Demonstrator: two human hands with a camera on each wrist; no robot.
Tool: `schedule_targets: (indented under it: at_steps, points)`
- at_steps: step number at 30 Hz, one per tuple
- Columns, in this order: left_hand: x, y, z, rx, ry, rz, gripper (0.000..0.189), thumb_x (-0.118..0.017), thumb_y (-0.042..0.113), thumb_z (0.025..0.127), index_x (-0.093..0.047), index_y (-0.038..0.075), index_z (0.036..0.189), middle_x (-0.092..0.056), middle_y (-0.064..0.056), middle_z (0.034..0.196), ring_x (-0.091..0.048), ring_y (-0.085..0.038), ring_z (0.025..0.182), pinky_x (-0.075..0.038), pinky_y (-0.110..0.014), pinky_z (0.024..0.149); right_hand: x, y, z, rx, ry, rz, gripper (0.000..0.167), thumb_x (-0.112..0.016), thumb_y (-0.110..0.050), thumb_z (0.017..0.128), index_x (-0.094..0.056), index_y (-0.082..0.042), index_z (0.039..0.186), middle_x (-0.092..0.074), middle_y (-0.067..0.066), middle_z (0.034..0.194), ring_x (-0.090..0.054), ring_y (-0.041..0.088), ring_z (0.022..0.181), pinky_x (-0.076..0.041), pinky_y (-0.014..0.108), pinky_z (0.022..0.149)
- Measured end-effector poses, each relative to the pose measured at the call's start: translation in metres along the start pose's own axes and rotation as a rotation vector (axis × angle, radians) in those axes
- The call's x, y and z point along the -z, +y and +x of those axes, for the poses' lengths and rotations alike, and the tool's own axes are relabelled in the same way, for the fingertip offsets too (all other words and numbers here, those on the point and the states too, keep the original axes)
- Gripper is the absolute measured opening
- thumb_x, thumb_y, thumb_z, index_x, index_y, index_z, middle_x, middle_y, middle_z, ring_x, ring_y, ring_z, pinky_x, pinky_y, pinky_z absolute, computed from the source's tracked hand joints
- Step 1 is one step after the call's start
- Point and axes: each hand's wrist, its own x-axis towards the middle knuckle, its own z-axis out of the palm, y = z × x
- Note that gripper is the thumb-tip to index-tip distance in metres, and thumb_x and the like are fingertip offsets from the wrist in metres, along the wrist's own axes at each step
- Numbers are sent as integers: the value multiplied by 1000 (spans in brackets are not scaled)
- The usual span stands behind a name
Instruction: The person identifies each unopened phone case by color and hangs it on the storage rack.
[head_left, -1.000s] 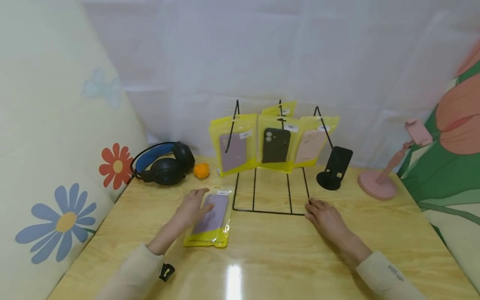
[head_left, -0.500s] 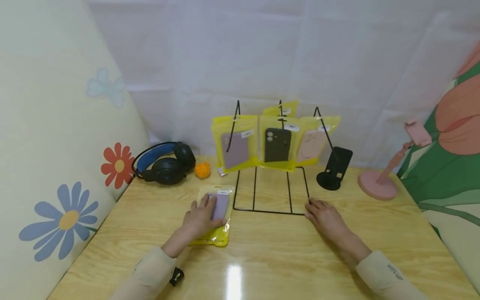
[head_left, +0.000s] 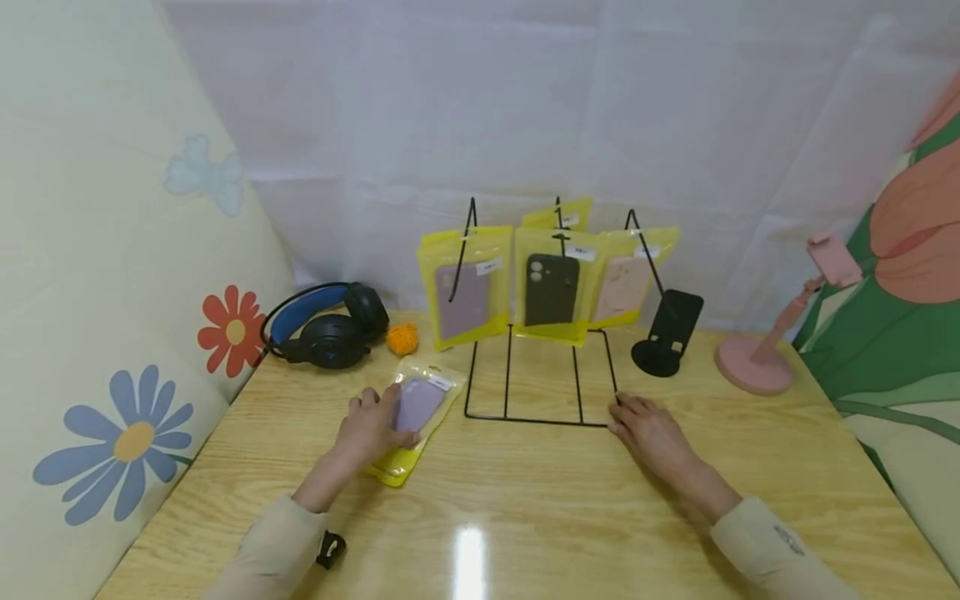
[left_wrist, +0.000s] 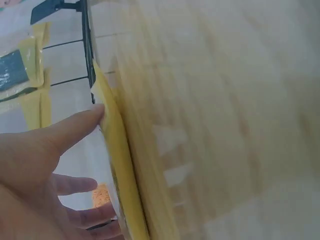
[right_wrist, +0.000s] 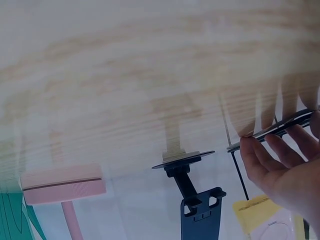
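In the head view my left hand [head_left: 367, 429] holds a yellow-and-clear bag [head_left: 401, 462] by its sides, with a purple phone case [head_left: 418, 404] inside. The bag lies slanted, its top toward the rack. From the left wrist, the thumb [left_wrist: 82, 125] presses one edge of the bag [left_wrist: 122, 160] and the fingers reach to the other side. My right hand [head_left: 652, 437] grips the front right corner of a black wire display rack [head_left: 540, 421], fingertips at the base bar [right_wrist: 285, 125]. Bagged phone cases, purple [head_left: 462, 300], black [head_left: 551, 287] and pink [head_left: 622, 287], hang from its hooks.
Black headphones [head_left: 333, 337] and an orange fuzzy ball [head_left: 402, 338] stand at the back left of the wooden table [head_left: 570, 517]. Right of the rack are a black phone stand [head_left: 667, 333] and a pink phone stand [head_left: 757, 362]. Another yellow bag [head_left: 558, 214] hangs behind.
My left hand came down over the bag, then took it by its sides and turned it so the bottom swung left. The right hand stays at the rack's corner.
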Motion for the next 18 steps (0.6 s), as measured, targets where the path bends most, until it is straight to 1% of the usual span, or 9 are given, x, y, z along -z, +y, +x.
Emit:
schedule_targets:
  at_steps: [4, 7, 10, 13, 16, 18]
  points:
    - [3, -3, 1, -14, 17, -32, 84, -86, 24, 70, -43, -1, 138, -44, -28, 108, -47, -42, 93, -48, -50, 69, 1, -1, 0, -8, -13, 3, 34, -66, -19, 92, -66, 2, 118, -58, 24, 127, -57, 42, 110, -49, 59, 82]
    - [7, -4, 1, -23, 21, -45, 86, -87, 20, 66, -43, -1, 137, -42, -29, 106, -48, -42, 89, -48, -49, 67, 0, -1, 0, -23, -26, 14, 34, -65, -20, 92, -65, 1, 119, -58, 24, 128, -57, 41, 112, -48, 60, 83]
    - [10, -8, 1, -22, -2, -60, 89, -89, 23, 65, -43, -2, 137, -43, -31, 107, -47, -42, 90, -47, -49, 67, 0, -1, 1, -30, -33, 17, 34, -64, -20, 93, -65, 1, 120, -58, 24, 128, -56, 41, 112, -48, 60, 83]
    - [12, -12, 2, -13, -23, -110, 94, -90, 26, 64, -41, -2, 139, -44, -33, 107, -45, -42, 91, -45, -49, 70, 1, -1, 1, -30, -35, 9, 34, -65, -20, 93, -65, 1, 119, -58, 24, 128, -56, 41, 112, -48, 60, 82]
    - [11, -18, 5, -19, -15, -168, 95, -90, 25, 65, -38, -1, 140, -44, -34, 105, -46, -40, 89, -45, -48, 71, 0, 0, 0, -27, -31, 7, 34, -65, -20, 92, -65, 1, 119, -58, 24, 128, -57, 41, 112, -49, 59, 81]
    - [12, -20, 6, -46, 12, -217, 88, -86, 18, 70, -37, 0, 141, -46, -35, 106, -48, -40, 87, -45, -48, 72, 0, 0, 0, -24, -25, 4, 34, -65, -20, 92, -65, 1, 119, -58, 24, 128, -57, 41, 111, -49, 59, 80]
